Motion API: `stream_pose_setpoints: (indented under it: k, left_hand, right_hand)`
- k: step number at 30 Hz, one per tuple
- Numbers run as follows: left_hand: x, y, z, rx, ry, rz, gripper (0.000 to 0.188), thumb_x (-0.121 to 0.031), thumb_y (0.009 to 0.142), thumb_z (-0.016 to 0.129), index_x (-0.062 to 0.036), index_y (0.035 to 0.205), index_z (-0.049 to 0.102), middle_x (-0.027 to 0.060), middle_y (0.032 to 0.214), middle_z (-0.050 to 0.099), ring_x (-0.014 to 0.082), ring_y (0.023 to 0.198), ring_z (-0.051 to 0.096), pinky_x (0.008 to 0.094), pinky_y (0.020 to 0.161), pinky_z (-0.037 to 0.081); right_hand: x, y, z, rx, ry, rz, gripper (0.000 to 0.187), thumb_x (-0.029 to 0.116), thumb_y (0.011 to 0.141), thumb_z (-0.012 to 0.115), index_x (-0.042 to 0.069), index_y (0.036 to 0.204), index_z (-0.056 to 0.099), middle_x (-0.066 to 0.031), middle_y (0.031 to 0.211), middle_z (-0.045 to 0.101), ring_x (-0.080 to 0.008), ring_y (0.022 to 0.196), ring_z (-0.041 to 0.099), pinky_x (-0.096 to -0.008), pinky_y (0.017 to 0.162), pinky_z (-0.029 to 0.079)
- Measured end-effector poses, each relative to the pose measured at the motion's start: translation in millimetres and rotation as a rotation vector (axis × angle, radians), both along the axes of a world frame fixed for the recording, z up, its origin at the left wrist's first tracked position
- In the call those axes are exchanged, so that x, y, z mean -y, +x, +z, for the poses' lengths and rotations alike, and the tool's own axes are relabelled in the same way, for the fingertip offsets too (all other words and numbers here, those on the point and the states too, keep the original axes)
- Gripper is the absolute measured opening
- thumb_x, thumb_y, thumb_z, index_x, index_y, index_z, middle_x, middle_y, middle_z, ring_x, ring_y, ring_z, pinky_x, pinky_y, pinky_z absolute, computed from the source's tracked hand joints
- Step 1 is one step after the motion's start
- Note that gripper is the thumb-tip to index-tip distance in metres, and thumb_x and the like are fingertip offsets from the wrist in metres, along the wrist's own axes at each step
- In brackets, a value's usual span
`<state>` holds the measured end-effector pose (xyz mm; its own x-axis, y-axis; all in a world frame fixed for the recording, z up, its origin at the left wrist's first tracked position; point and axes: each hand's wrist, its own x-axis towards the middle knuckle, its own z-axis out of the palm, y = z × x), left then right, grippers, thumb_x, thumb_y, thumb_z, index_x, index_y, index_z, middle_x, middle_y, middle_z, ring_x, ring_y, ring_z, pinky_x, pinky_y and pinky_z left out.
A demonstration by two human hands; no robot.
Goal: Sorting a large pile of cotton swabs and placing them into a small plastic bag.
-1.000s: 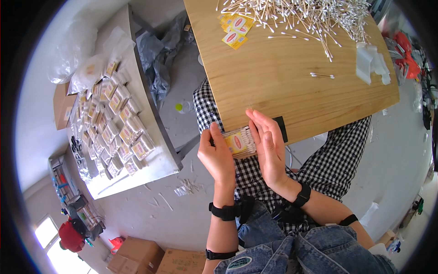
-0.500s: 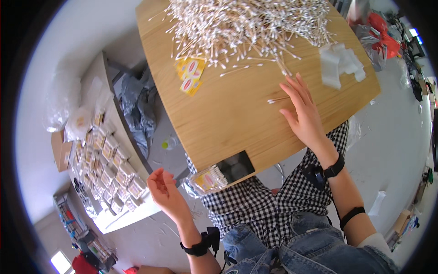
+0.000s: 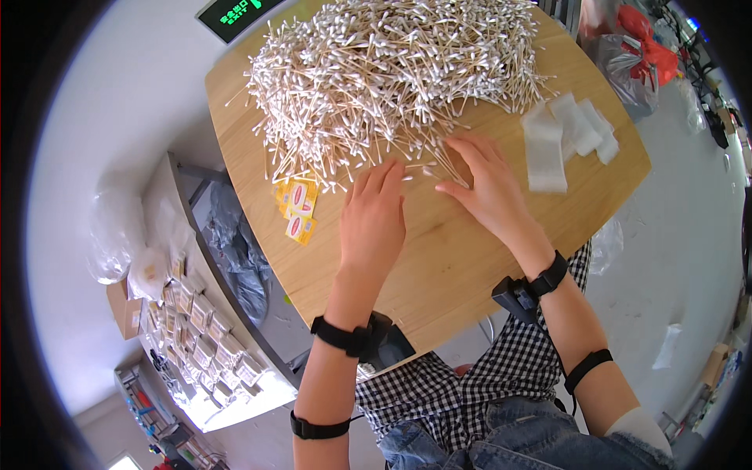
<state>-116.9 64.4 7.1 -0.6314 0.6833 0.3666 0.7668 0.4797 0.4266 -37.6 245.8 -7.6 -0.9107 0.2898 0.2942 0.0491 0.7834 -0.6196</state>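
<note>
A big heap of cotton swabs (image 3: 392,70) with white tips and wooden-coloured sticks covers the far part of the wooden table. My left hand (image 3: 374,223) lies palm down at the heap's near edge, fingers stretched forward, fingertips by the nearest swabs. To its right, my right hand (image 3: 492,192) has thumb and fingers apart. A few loose swabs (image 3: 448,163) lie in the gap between them, not visibly gripped. Yellow printed cards (image 3: 299,207) sit left of my left hand. Right of my right hand lie translucent white plastic pieces (image 3: 546,149).
The wooden table (image 3: 439,290) has a dark square object (image 3: 395,348) at its near edge, partly behind my left wrist. On the left, a side table carries many small packed boxes (image 3: 207,337). Grey plastic bags (image 3: 235,251) hang between the tables. A red-tied bag (image 3: 638,66) stands far right.
My left hand has come up from beside the table's near-left corner to the heap's edge. My right hand has shifted slightly left, next to loose swabs. The view has tilted forward.
</note>
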Motion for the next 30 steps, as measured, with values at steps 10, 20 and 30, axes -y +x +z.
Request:
stream_pose_setpoints:
  k: [10, 20, 30]
  left_hand:
    - [25.7, 39.8, -7.4, 0.098, 0.030, 0.055, 0.012, 0.004, 0.075, 0.068, -0.0026, 0.085, 0.067, 0.0089, 0.086, 0.063, 0.0289, 0.078, 0.059, 0.0383, 0.067, 0.050]
    - [49.5, 99.1, 1.7, 0.208, 0.109, 0.175, 0.027, 0.004, 0.075, 0.072, -0.0038, 0.100, 0.067, 0.0118, 0.096, 0.062, 0.0280, 0.088, 0.061, 0.0355, 0.072, 0.050]
    - [154.8, 99.9, 49.9, 0.538, -0.292, 0.210, 0.043, -0.007, 0.059, 0.084, -0.0080, 0.099, 0.066, 0.0099, 0.103, 0.057, 0.0299, 0.100, 0.056, 0.0401, 0.085, 0.047]
  right_hand:
    - [-17.4, 14.6, -3.0, 0.002, -0.191, 0.038, 0.012, -0.002, 0.081, 0.068, 0.002, 0.091, 0.065, -0.0099, 0.091, 0.061, -0.0275, 0.076, 0.061, -0.0339, 0.068, 0.050]
    - [52.3, 32.3, 7.9, 0.060, -0.137, 0.440, 0.021, 0.006, 0.077, 0.071, 0.004, 0.098, 0.067, -0.0072, 0.096, 0.062, -0.0283, 0.093, 0.059, -0.0392, 0.082, 0.048]
    - [54.0, 58.8, 4.4, 0.044, -0.066, 0.397, 0.041, 0.010, 0.075, 0.073, 0.007, 0.115, 0.062, -0.0050, 0.112, 0.060, -0.0272, 0.106, 0.056, -0.0406, 0.091, 0.045]
